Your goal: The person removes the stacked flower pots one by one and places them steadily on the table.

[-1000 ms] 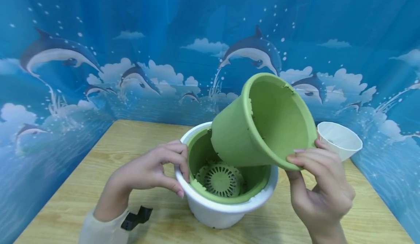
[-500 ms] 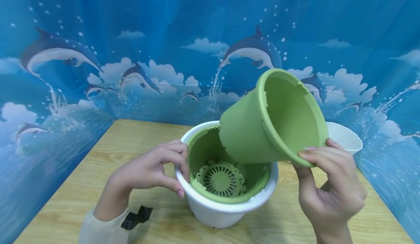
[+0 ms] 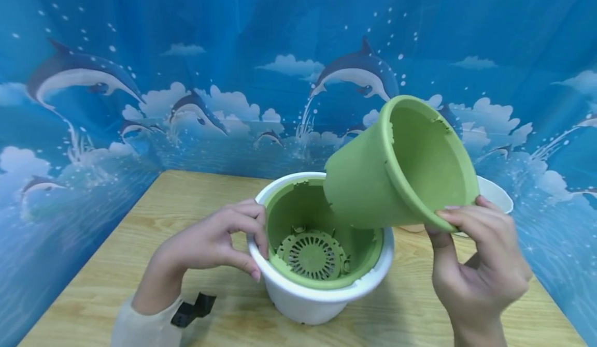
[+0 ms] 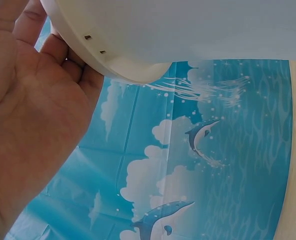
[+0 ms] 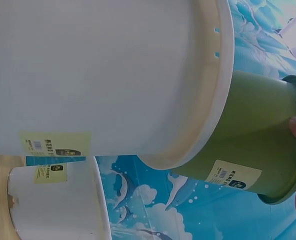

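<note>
A white flowerpot stands on the table with a green flowerpot nested inside, its slotted round base showing. My left hand grips the white pot's rim on the left, thumb outside and fingers over the edge; the left wrist view shows the palm beside that rim. In my right hand, the rim of a second green flowerpot is pinched between thumb and fingers. This pot is tilted, mouth up and to the right, its lower end overlapping the nested pot's far right side. A printed label shows on it.
Another white pot stands at the back right, partly hidden behind the held green pot. The wooden table meets a blue dolphin-print curtain at the back and sides. A black piece is at the left sleeve.
My right hand has moved to the right with the tilted green pot, uncovering more of the nested pot and hiding more of the back white pot. My left hand has stayed on the rim.
</note>
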The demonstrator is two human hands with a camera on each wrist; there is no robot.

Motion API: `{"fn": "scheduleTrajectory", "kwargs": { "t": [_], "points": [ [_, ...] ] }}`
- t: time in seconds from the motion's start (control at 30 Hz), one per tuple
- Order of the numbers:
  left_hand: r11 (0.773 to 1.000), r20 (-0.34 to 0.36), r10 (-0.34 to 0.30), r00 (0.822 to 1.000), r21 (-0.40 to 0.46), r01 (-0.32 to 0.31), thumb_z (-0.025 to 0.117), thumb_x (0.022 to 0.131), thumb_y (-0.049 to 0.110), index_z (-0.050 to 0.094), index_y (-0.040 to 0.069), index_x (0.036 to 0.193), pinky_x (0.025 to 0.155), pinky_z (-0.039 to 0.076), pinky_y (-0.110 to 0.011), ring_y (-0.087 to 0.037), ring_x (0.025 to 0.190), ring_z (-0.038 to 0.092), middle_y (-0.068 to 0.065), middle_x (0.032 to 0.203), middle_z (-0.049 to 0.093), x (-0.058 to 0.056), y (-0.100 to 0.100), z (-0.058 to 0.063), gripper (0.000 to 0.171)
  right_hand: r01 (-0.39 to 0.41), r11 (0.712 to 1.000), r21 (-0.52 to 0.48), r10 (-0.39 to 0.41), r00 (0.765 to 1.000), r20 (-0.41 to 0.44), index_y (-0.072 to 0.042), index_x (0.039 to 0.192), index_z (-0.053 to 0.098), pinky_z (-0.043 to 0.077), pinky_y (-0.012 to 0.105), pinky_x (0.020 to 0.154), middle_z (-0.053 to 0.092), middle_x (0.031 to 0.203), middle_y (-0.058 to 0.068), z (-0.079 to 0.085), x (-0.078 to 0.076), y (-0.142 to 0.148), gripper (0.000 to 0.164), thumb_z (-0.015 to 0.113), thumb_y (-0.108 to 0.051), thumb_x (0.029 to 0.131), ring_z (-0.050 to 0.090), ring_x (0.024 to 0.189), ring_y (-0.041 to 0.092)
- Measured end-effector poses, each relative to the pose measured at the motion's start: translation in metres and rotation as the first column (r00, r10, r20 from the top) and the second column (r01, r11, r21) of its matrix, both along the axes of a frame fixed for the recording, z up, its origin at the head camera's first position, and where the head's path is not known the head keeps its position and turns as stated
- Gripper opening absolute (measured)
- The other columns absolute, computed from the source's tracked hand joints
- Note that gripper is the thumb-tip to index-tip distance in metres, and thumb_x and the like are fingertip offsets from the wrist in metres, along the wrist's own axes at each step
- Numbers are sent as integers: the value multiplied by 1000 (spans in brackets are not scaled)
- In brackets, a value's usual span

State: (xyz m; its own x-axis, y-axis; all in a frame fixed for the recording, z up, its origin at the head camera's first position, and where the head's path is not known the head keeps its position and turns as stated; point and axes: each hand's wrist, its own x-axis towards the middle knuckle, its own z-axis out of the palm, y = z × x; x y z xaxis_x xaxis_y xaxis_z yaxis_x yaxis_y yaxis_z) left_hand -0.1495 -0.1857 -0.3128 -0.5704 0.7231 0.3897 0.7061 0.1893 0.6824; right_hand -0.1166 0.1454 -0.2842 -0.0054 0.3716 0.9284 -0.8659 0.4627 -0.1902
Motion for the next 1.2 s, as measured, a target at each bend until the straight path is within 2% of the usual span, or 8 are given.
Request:
{"fn": "scheduleTrajectory", "kwargs": {
  "t": [0.43,0.7,0.9,1.2],
  "points": [
    [1000,-1,-1,1000,3,1,89,69,29,72,30,86,91,42,-35,-13,92,50,13,88,58,0,0,0,25,59,998,-25,-58,998,26,9,73,71,48,41,99,71,75,18,-3,-7,14,22,87,-5,70,65,83,17],
    [1000,-18,-3,1000,1,3,89,69,30,72,30,86,88,43,-34,-12,92,49,13,88,57,0,0,1,24,95,995,-24,-94,995,38,10,74,71,48,49,100,69,75,20,-4,-9,22,19,85,-2,69,65,84,21],
    [1000,-23,-3,1000,6,3,89,69,30,72,30,86,87,43,-33,-12,92,49,13,88,57,0,-1,1,24,149,989,-15,-148,986,78,10,75,72,48,45,100,70,76,17,-2,-9,23,22,86,-8,71,64,85,16],
    [1000,-15,-9,1000,8,9,89,68,28,72,30,86,88,43,-34,-13,92,50,13,88,58,0,-1,1,25,150,989,-21,-147,983,107,10,76,72,48,45,101,71,77,15,0,-9,23,23,85,-8,72,61,86,6]
  ]
}}
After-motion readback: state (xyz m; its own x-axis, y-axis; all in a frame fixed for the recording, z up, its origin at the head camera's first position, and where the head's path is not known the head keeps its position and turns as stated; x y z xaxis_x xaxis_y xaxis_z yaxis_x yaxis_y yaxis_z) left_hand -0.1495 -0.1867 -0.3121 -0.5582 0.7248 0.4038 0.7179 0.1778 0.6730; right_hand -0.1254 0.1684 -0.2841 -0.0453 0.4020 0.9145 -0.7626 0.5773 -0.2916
